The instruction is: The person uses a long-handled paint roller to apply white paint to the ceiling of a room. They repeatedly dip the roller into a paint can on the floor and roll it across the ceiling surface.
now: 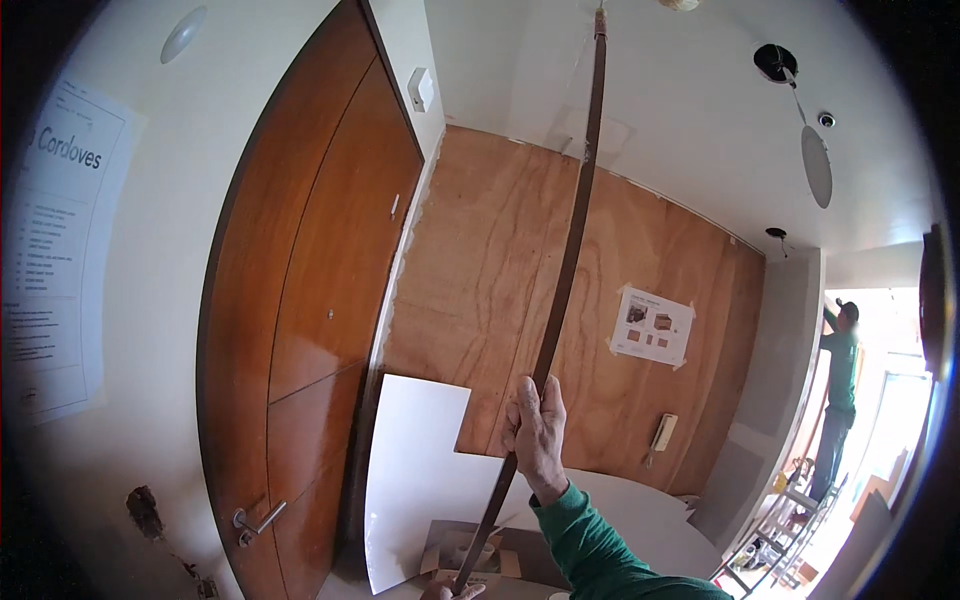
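Note:
A long, dark brown wooden pole (570, 255) slants from the lower middle of the view up to the white ceiling (680, 120). Round its shaft the fingers of my right hand (538, 435) are wrapped, with a green sleeve behind the wrist. At the bottom edge my left hand (452, 591) is partly cut off from view, closed on the pole's lower end. Something pale and reddish is fixed at the pole's upper tip (600, 22), close to the ceiling; its kind is too small to tell.
A wooden door (310, 300) stands at left. Plywood (500, 250) covers the wall ahead, bearing a taped sheet (652, 326) and a handset (661, 432). Below are a white board (410, 480) and an open carton (505, 565). A person (842, 380) stands on a ladder (775, 540). A disc (816, 165) dangles overhead.

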The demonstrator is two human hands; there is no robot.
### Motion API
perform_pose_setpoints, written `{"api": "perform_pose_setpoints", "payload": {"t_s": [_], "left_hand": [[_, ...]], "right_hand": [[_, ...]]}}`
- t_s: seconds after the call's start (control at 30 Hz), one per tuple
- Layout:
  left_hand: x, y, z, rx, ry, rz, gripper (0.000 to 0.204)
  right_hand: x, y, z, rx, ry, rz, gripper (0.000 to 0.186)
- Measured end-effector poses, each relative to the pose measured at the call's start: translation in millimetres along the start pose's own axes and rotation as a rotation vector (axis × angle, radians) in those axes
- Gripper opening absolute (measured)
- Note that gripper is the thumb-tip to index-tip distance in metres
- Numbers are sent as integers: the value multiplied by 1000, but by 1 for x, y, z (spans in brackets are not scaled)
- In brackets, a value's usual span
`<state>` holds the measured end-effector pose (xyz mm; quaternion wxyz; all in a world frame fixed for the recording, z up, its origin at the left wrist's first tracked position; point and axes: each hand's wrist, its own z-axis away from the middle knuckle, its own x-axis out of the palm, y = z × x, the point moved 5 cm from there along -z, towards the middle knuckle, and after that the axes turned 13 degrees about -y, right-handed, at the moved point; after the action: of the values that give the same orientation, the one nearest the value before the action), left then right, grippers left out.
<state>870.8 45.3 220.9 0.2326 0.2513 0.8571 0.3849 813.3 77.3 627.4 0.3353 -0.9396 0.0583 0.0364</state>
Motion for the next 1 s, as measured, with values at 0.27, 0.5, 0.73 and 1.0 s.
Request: {"api": "perform_pose_setpoints", "payload": {"t_s": [0.27, 0.5, 0.73, 1.0], "left_hand": [[7, 13, -9, -12, -15, 96, 33], [10, 13, -20, 168, 92, -25, 38], [8, 5, -36, -48, 52, 121, 37], [0, 14, -72, -66, 56, 124, 39]], "right_hand": [[-14, 7, -9, 41, 17, 17, 27], [-31, 34, -30, 38, 13, 64, 28], [-50, 62, -61, 60, 10, 64, 29], [-77, 98, -115, 64, 5, 2, 29]]}}
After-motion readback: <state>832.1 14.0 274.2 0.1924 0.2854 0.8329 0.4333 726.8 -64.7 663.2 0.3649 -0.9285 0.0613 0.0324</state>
